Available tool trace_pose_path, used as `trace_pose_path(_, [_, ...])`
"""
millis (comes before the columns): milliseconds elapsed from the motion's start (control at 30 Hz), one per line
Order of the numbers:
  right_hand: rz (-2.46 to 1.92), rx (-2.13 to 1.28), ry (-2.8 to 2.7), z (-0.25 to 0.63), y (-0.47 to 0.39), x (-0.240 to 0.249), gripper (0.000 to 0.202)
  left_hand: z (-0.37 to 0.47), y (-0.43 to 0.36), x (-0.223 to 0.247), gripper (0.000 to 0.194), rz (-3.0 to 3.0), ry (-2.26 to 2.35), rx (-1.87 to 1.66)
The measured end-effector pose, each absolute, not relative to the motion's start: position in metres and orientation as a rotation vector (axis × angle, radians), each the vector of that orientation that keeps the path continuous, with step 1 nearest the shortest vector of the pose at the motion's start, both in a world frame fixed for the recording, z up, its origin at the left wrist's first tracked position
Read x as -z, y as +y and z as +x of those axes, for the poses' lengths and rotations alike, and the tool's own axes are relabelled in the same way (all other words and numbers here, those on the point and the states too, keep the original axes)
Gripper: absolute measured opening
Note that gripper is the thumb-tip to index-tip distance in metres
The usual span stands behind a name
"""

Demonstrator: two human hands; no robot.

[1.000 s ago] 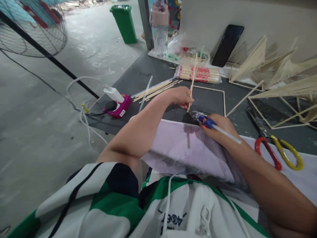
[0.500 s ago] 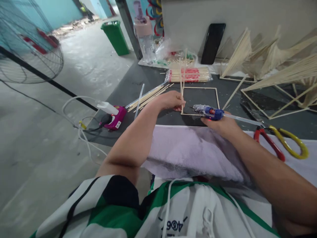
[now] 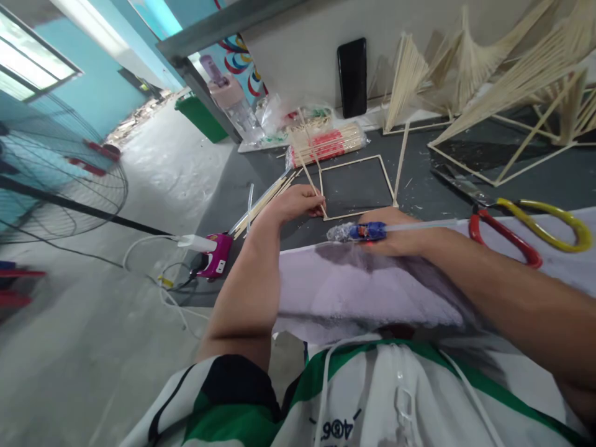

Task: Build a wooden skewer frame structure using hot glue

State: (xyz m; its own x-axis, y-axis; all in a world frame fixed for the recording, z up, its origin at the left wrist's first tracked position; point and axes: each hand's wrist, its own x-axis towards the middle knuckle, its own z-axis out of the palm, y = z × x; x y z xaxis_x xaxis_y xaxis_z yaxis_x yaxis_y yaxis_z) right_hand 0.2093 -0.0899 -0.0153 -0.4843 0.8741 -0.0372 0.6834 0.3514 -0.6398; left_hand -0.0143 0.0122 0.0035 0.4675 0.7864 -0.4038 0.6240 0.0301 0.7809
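Observation:
My left hand (image 3: 303,202) pinches the lower end of a thin wooden stick (image 3: 307,171), which stands tilted at the near left corner of a square stick frame (image 3: 356,164). Closed around a blue hot glue gun (image 3: 370,231) is my right hand (image 3: 400,239). The glue gun's whitish, crusted nozzle end points left, just in front of the frame and over the edge of a pale cloth (image 3: 344,285). A clear glue stick runs out of its rear. Another upright stick (image 3: 401,164) rises from the frame's near right corner.
Scissors (image 3: 484,202) with red and yellow handles lie at right. Behind them stand finished-looking stick structures (image 3: 507,93). Loose sticks (image 3: 265,202), a packed stick bundle (image 3: 328,146), a magenta power socket (image 3: 218,256), a bottle (image 3: 235,105) and a phone (image 3: 352,77) are around.
My right hand has drawn the glue gun back toward me and left, away from the frame's inside. My left hand still holds the stick at the corner. The head view has turned and tilted.

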Motion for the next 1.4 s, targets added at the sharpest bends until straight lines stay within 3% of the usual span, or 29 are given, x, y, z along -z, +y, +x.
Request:
trace_pose_path(100, [-1.302, -0.919, -2.163, 0.214, -0.095, 0.013, 0.013, -0.016, 0.014, -0.002, 0.018, 1.69, 1.203, -0.199])
trace_pose_path(267, [-1.276, -0.645, -1.751, 0.224, -0.095, 0.017, 0.018, -0.018, 0.016, -0.001, 0.02, 1.712, 1.154, -0.204])
trace_pose_path(433, [-1.273, -0.437, -1.837, 0.226, -0.089, 0.029, 0.011, -0.021, 0.019, 0.002, 0.02, 1.697, 1.144, -0.206])
trace_pose_path(1400, [-1.42, -0.525, -1.722, 0.217, -0.089, 0.034, 0.014, -0.014, 0.015, 0.003, 0.022, 1.808, 1.215, -0.197])
